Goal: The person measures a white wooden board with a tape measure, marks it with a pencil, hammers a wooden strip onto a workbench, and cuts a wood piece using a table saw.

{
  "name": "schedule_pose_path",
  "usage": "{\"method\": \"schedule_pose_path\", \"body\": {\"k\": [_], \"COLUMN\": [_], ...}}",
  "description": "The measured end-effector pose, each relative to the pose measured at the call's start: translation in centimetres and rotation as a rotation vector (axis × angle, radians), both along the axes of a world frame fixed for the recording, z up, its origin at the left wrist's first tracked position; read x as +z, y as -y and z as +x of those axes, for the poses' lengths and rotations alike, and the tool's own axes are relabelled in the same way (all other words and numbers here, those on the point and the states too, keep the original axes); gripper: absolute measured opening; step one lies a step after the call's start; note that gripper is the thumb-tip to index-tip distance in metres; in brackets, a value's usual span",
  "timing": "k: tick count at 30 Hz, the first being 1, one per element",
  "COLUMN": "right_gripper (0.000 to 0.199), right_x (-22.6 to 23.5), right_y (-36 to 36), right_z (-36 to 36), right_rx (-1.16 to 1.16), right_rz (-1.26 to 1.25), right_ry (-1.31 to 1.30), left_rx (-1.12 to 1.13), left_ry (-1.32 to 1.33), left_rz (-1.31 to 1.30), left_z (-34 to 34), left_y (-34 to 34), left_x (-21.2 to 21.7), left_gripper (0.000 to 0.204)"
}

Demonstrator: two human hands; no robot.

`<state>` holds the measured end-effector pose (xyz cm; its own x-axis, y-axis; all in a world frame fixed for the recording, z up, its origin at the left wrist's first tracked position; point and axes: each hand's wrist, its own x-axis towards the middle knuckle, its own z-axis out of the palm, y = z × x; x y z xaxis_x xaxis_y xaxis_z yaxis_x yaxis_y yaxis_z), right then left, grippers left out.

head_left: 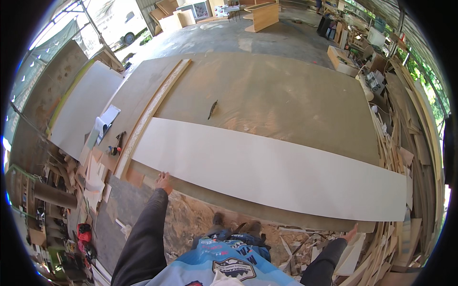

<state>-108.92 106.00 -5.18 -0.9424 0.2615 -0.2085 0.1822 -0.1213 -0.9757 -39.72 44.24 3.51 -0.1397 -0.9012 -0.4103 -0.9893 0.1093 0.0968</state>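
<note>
A long white panel [267, 164] lies across the large brown sheet [281, 90] in front of me, its left end close against a long wooden strip [150, 114]. My left hand [163, 183] rests at the panel's near edge, towards its left end, fingers stretched forward. Near the right end, my right hand [350, 232] reaches to the same edge with its fingers extended and the palm partly turned up. Whether any fingertips go under the panel is hidden. A small dark tool [212, 109] lies on the brown sheet beyond the panel.
Left of the strip lie a dark-handled tool [117, 144] and a paper pad [107, 119]. A white sheet [86, 107] leans farther left. Long wood offcuts [410, 128] crowd the right side. Shavings [191, 217] cover the floor by my feet. A wooden cabinet piece [265, 18] stands far back.
</note>
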Motion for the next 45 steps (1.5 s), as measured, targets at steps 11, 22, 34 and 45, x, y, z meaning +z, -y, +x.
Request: {"method": "schedule_pose_path", "body": {"k": [11,22,34,45], "right_gripper": [0.064,0.059,0.058,0.064], "right_x": [2.1,-0.1,-1.2,5.0], "right_y": [1.1,1.6,3.8,21.6], "right_z": [-0.9,1.5,4.8,17.7], "right_rx": [-0.086,-0.113,-0.108,0.250], "right_rz": [-0.148,-0.040,0.227,1.246], "right_ry": [0.085,-0.063,-0.079,-0.502], "left_rx": [0.050,0.136,0.044,-0.153], "left_ry": [0.001,0.089,-0.074,-0.008], "left_rz": [-0.012,0.019,-0.076,-0.178], "left_z": [4.1,7.9,2.5,1.6], "left_y": [-2.6,-7.1,-4.6,4.2], "left_x": [1.7,1.3,1.8,2.8], "left_gripper": [0.065,0.051,0.050,0.092]}}
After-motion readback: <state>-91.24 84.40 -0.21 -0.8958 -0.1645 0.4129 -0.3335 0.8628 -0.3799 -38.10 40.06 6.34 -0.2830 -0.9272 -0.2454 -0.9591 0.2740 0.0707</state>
